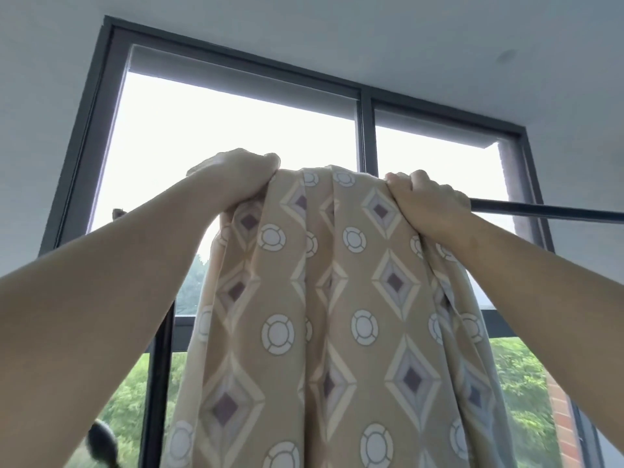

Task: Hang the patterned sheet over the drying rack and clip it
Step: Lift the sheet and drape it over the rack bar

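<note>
Left forearm point(101, 282) and right forearm point(540, 285) rise from the lower corners of the view toward the centre. Left hand point(236, 177) is closed, fingers curled over a bunched handful of the beige cotton sheet printed with diamonds and rings point(337, 298). Right hand point(429, 201) grips the same top edge further along, fingers curled round the cloth.

Sheet position: top edge held at the level of the thin dark metal rack rod point(547, 211), the rest hanging straight down in gathered folds between the arms.

Status:
1. Lifting to the rod: done.
2. Draping: apparently in progress. Whether any cloth already hangs down the far side cannot be told.
3. Spreading: outstanding. The cloth is bunched into a narrow span, with bare rod showing to the right.
4. Clipping: outstanding. No clip is visible.

Beyond the rod stands a dark-framed window point(366, 130), with green foliage outside.
</note>
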